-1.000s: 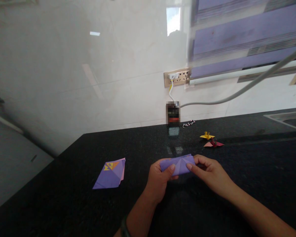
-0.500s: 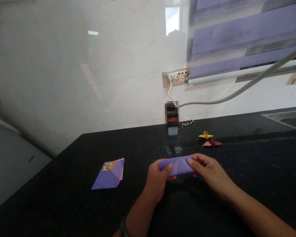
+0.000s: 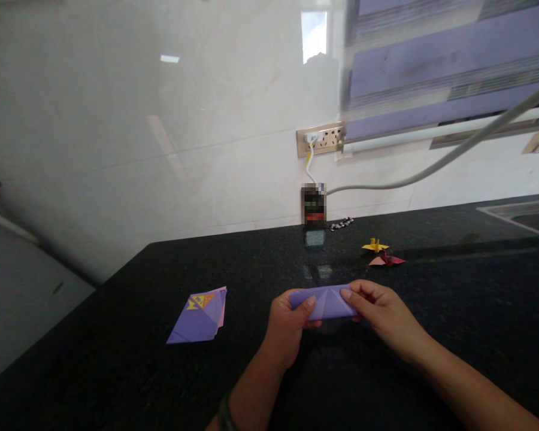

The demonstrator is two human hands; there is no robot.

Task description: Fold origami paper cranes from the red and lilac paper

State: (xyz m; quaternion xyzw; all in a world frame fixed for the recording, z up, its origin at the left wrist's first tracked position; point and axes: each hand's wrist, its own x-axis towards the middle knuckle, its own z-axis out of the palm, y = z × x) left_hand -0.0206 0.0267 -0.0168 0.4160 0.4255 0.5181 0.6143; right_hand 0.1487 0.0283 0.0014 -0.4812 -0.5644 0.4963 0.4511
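Note:
A creased strip of folded purple paper point(image 3: 327, 303) is held level just above the dark countertop. My left hand point(image 3: 290, 323) pinches its left end, thumb on the front face and fingers behind. At the opposite end, my right hand point(image 3: 379, 308) grips the paper with its thumb pressed near the upper right corner. Triangular creases show between the two thumbs. The fingers behind the paper are partly hidden. To the left lies a purple folded sheet point(image 3: 197, 323) with yellow and orange printed shapes and a pink layer sticking out at its right side.
Behind my right hand sit a yellow paper crane point(image 3: 375, 246) and a red and pink paper crane point(image 3: 387, 260). A blurred dark box point(image 3: 314, 206) stands against the wall below a socket panel point(image 3: 321, 140), beside a black-and-white beaded strand point(image 3: 342, 224). A sink edge point(image 3: 516, 221) is at far right.
Almost nothing differs. Both hands keep the same hold on the purple paper, with only a very slight shift to the right.

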